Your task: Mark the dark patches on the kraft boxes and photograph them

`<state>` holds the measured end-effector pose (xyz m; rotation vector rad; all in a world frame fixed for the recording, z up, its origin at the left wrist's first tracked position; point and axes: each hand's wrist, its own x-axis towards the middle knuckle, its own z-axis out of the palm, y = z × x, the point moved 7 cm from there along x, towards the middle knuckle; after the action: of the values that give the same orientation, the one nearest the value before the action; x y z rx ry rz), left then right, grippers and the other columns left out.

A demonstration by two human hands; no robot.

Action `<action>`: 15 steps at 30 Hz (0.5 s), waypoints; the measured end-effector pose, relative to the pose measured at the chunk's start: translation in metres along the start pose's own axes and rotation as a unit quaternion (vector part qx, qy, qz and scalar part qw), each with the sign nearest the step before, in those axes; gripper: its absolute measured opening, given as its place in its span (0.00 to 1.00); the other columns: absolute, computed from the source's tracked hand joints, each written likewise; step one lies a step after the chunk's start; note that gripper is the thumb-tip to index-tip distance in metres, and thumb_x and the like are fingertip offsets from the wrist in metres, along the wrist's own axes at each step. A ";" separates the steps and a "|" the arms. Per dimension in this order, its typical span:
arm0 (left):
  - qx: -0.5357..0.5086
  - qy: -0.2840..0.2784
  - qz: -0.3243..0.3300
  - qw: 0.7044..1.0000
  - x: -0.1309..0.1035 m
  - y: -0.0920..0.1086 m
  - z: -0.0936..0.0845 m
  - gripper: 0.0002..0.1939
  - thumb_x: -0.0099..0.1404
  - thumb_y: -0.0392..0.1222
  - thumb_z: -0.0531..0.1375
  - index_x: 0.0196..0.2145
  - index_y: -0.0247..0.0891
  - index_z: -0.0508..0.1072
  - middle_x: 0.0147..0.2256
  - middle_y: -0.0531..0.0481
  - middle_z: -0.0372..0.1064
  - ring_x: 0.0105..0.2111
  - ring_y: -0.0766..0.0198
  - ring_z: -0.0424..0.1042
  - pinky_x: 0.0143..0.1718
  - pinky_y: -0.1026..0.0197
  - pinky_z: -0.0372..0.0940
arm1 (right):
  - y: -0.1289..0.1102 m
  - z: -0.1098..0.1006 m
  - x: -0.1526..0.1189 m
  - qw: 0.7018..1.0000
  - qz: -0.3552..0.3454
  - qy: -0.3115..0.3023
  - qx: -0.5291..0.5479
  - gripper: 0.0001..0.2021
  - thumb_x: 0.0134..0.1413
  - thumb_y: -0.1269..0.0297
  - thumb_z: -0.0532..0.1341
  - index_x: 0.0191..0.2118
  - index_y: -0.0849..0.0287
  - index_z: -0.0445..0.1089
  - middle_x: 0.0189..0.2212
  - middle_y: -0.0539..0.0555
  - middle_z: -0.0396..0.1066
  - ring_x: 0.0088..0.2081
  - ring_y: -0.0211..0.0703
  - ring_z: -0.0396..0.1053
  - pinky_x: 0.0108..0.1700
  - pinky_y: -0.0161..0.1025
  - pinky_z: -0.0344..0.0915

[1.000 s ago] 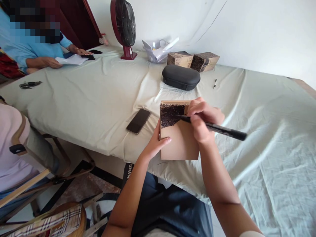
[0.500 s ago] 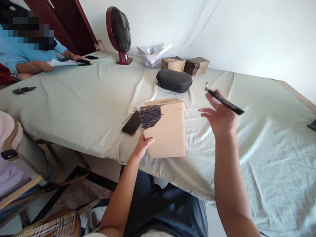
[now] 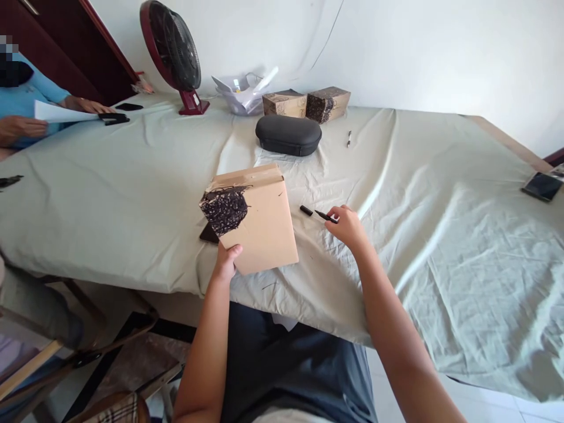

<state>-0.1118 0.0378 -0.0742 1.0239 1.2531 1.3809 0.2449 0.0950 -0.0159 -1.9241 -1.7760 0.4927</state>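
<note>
My left hand grips a brown cardboard box by its lower left edge, thumb on the broad face. Dense black scribble covers the upper left corner of that face, and the box is tilted above the table. To its right, my right hand pinches a black marker low over the cloth, its bare tip pointing left. Just left of the tip lies a black marker cap on the cloth. A dark phone is partly hidden behind the box.
Behind the box sits a black hard case. Two patterned boxes, a clear plastic basket and a red fan stand along the wall. A pen lies right of the case. At far left another person holds paper.
My right hand has come down and left, bringing the marker low beside the cap, which was not visible before. The box has tilted further in my left hand. The whole view has shifted.
</note>
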 end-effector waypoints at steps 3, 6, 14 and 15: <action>-0.010 0.002 0.005 1.000 0.000 -0.003 -0.003 0.43 0.47 0.58 0.66 0.60 0.43 0.72 0.51 0.43 0.80 0.58 0.38 0.76 0.61 0.40 0.72 | 0.001 0.003 -0.003 0.998 0.012 -0.017 -0.067 0.10 0.53 0.68 0.61 0.40 0.58 0.78 0.42 0.60 0.75 0.41 0.50 0.72 0.38 0.41 0.61; -0.026 0.007 0.012 1.000 0.000 -0.007 -0.006 0.43 0.46 0.57 0.67 0.60 0.43 0.72 0.50 0.43 0.79 0.59 0.39 0.75 0.62 0.40 0.71 | -0.003 0.014 -0.005 0.995 0.020 -0.043 -0.090 0.13 0.55 0.68 0.60 0.44 0.58 0.80 0.46 0.61 0.76 0.43 0.51 0.73 0.36 0.41 0.59; -0.025 0.025 0.002 0.999 0.002 -0.003 -0.002 0.49 0.39 0.61 0.68 0.59 0.42 0.72 0.46 0.42 0.79 0.49 0.41 0.79 0.55 0.40 0.74 | -0.008 0.034 -0.004 0.995 0.030 -0.017 -0.094 0.17 0.60 0.68 0.59 0.51 0.58 0.80 0.51 0.60 0.76 0.46 0.52 0.76 0.37 0.42 0.62; -0.030 0.024 0.002 0.999 0.002 -0.002 -0.001 0.49 0.38 0.61 0.68 0.59 0.42 0.72 0.46 0.42 0.80 0.49 0.41 0.79 0.55 0.41 0.75 | -0.008 0.034 -0.003 0.995 0.032 -0.011 -0.094 0.16 0.60 0.68 0.59 0.50 0.58 0.80 0.51 0.60 0.76 0.46 0.52 0.76 0.37 0.42 0.63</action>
<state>-0.1131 0.0397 -0.0768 0.9579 1.2379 1.4445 0.2194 0.0953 -0.0392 -2.1157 -1.8373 0.3818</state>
